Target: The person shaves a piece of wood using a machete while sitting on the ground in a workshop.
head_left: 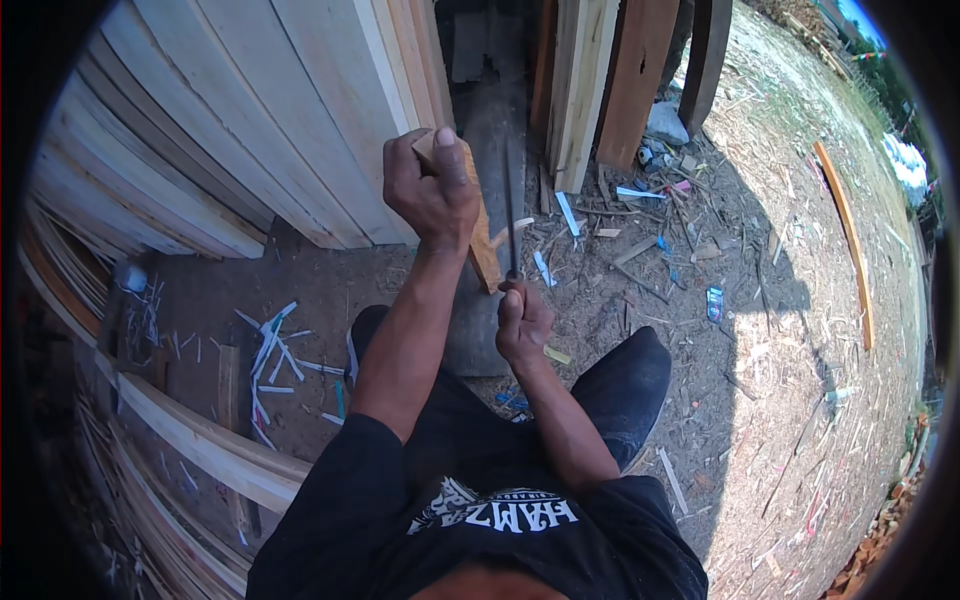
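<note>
One left grip clasps a stick, likely light, stiff, best held up top; beside it, right grip clasps a tool.

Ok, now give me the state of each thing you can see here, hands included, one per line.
Left hand: closed around the wooden piece
Right hand: closed around the tool's near end
Wooden piece: held, slanted
Long dark tool: held, far end blurred
White strips: scattered on the ground
Blue packet: lying on the ground
Long orange-brown strip: lying on the ground
</note>
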Available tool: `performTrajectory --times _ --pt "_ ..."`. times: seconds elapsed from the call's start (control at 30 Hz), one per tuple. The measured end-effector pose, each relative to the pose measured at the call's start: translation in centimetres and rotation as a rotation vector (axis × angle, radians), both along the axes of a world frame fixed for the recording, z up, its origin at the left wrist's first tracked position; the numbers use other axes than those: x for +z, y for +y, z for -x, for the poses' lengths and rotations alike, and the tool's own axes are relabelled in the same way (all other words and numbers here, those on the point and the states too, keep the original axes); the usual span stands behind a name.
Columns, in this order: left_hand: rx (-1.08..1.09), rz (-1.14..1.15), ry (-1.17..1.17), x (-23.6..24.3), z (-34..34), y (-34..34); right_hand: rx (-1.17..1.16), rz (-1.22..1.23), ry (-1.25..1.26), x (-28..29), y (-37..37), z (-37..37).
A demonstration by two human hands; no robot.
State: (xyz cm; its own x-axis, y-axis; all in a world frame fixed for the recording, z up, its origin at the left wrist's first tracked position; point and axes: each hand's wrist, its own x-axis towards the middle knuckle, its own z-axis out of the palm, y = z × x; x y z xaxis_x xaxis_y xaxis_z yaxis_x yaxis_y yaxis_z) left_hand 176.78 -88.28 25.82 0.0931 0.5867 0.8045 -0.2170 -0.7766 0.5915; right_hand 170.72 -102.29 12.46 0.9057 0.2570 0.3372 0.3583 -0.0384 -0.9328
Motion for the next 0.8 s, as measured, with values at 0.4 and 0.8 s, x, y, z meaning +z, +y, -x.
performTrajectory --times 0.4,0.8 --pt "-0.016 0.018 0.028 0.0 -0.3 -1.3 0.223 -0.388 0.542 11.2 -3.1 -1.2" --pt "-0.043 -0.021 0.020 -0.1 0.5 -1.1 0.279 -0.480 1.259 -5.3 0.0 -1.9"
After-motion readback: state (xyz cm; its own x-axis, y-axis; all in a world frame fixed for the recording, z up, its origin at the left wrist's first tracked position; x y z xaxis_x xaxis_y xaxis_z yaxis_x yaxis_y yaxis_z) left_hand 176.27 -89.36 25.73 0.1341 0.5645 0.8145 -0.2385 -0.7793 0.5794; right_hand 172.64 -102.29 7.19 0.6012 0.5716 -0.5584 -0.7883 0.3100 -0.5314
